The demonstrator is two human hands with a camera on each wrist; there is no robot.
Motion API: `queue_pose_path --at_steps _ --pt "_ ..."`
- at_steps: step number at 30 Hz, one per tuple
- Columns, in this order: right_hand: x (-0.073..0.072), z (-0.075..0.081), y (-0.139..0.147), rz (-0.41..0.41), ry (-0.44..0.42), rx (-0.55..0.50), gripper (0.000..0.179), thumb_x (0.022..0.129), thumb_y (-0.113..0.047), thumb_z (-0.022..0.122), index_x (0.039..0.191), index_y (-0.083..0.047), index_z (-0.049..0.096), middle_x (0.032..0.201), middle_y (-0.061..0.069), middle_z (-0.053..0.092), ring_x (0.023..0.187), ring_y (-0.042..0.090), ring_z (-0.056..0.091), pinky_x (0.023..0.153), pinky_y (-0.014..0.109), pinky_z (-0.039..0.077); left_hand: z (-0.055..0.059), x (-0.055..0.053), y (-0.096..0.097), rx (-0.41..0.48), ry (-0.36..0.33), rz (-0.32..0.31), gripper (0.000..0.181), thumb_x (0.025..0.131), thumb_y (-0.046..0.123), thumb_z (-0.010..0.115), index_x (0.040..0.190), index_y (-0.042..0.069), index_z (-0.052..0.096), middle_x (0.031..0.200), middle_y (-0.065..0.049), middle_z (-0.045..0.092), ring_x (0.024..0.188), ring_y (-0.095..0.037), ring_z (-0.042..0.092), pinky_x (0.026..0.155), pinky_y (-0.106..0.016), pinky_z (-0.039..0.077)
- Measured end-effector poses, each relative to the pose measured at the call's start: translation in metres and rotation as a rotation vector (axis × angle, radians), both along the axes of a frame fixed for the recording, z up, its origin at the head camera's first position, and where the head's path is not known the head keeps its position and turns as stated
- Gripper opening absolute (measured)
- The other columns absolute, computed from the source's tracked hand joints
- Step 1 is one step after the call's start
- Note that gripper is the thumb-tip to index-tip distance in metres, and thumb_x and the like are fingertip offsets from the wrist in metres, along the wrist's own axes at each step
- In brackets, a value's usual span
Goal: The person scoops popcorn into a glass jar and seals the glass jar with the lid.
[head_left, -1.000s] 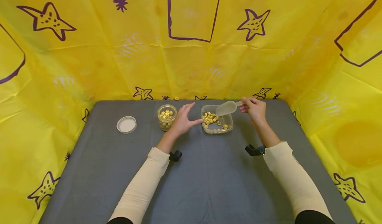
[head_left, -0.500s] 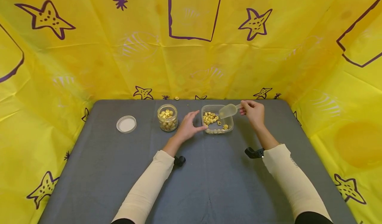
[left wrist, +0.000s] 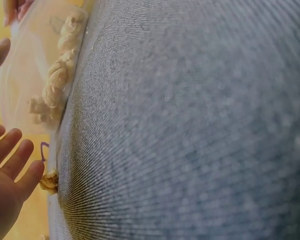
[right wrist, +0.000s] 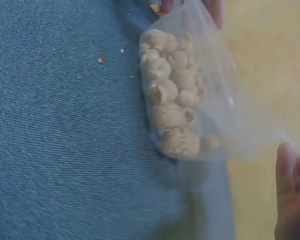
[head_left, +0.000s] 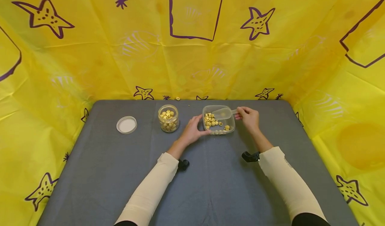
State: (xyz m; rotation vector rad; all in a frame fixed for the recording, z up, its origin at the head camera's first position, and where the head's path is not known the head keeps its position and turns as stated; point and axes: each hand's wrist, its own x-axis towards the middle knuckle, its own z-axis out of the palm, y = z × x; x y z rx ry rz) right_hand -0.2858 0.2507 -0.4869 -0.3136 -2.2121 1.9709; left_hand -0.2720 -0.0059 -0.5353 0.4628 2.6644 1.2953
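A clear plastic container (head_left: 219, 133) holds caramel popcorn (head_left: 210, 120), mostly on its left side. My right hand (head_left: 250, 119) pinches the handle of a translucent scoop (head_left: 223, 113), whose bowl dips inside the container over the popcorn. In the right wrist view, only part of that hand (right wrist: 292, 190) shows, at the right edge. My left hand (head_left: 191, 129) is at the container's left side, fingers spread around its near left corner. The left wrist view shows these fingers (left wrist: 17, 160) fairly straight; whether they touch the container wall (left wrist: 25, 75) I cannot tell.
Left of my left hand stands an open glass-like jar (head_left: 168, 119) of popcorn. A round white lid (head_left: 126, 125) lies further left on the grey tabletop (head_left: 192, 186). Yellow patterned cloth (head_left: 192, 62) encloses the back and sides. Small crumbs (right wrist: 100, 60) lie near the container.
My left hand has moved right, from beside the jar to the container. The scoop in my right hand has shifted left and lowered into the container.
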Motion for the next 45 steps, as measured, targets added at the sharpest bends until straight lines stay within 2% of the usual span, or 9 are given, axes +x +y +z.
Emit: queue_pose_path --at_steps 4,8,15,30,35,41,43,45 --pt "0.001 -0.008 0.000 0.069 -0.034 -0.063 0.037 0.095 -0.009 0.060 0.115 0.023 0.058 0.066 -0.007 0.067 0.057 0.003 0.065 0.059 0.020 0.057 -0.001 0.001 0.001 -0.001 -0.011 -0.002 0.092 0.080 0.046 0.078 0.153 0.014 0.031 0.152 -0.013 0.038 0.140 -0.033 0.037 0.113 -0.052 0.035" --pt "0.002 -0.013 0.005 0.169 -0.033 -0.093 0.040 0.096 -0.007 0.058 0.116 0.027 0.053 0.067 -0.008 0.068 0.057 0.003 0.063 0.056 0.017 0.054 0.000 0.001 0.001 0.001 -0.010 0.001 0.092 0.080 0.046 0.078 0.153 0.014 0.031 0.152 -0.013 0.039 0.140 -0.032 0.037 0.113 -0.051 0.035" --pt "0.007 -0.018 0.012 0.302 -0.031 -0.036 0.039 0.098 -0.005 0.055 0.114 0.030 0.049 0.067 -0.011 0.068 0.059 0.002 0.063 0.055 0.016 0.053 -0.001 0.002 0.001 0.020 -0.006 0.005 0.088 0.082 0.043 0.077 0.152 0.014 0.033 0.150 -0.013 0.040 0.139 -0.032 0.039 0.113 -0.051 0.035" --pt "0.011 -0.018 0.022 0.367 0.020 0.049 0.034 0.097 -0.004 0.056 0.106 0.030 0.055 0.068 -0.009 0.068 0.059 0.002 0.061 0.055 0.016 0.053 -0.004 0.002 0.004 0.005 0.003 0.003 0.089 0.081 0.043 0.078 0.152 0.013 0.034 0.150 -0.012 0.041 0.138 -0.032 0.040 0.112 -0.051 0.037" --pt "0.014 -0.017 0.021 0.407 -0.032 0.040 0.037 0.097 -0.003 0.056 0.108 0.032 0.052 0.070 -0.007 0.069 0.059 0.002 0.062 0.056 0.018 0.054 -0.003 0.002 0.003 0.008 0.006 0.004 0.088 0.081 0.042 0.078 0.152 0.013 0.034 0.149 -0.013 0.042 0.138 -0.032 0.040 0.112 -0.051 0.036" --pt "0.020 -0.014 0.015 0.328 -0.136 -0.087 0.033 0.097 0.000 0.054 0.111 0.030 0.052 0.066 -0.005 0.070 0.057 0.003 0.063 0.054 0.017 0.054 -0.001 0.002 0.003 0.001 0.009 0.004 0.089 0.081 0.044 0.077 0.152 0.014 0.033 0.150 -0.012 0.041 0.138 -0.032 0.040 0.111 -0.051 0.037" --pt "0.021 -0.011 0.014 0.299 -0.187 -0.157 0.022 0.098 0.001 0.053 0.102 0.020 0.062 0.065 -0.003 0.070 0.056 0.004 0.064 0.054 0.017 0.054 0.000 0.002 0.002 0.001 0.007 0.003 0.089 0.081 0.044 0.077 0.153 0.014 0.033 0.150 -0.012 0.041 0.138 -0.032 0.039 0.111 -0.051 0.037" --pt "0.021 -0.007 0.012 0.266 -0.248 -0.231 0.020 0.098 0.002 0.051 0.090 0.007 0.069 0.064 -0.002 0.070 0.056 0.005 0.064 0.054 0.016 0.054 0.000 0.002 0.002 -0.004 0.007 0.002 0.089 0.082 0.044 0.077 0.153 0.014 0.033 0.150 -0.012 0.041 0.139 -0.032 0.039 0.111 -0.051 0.037"
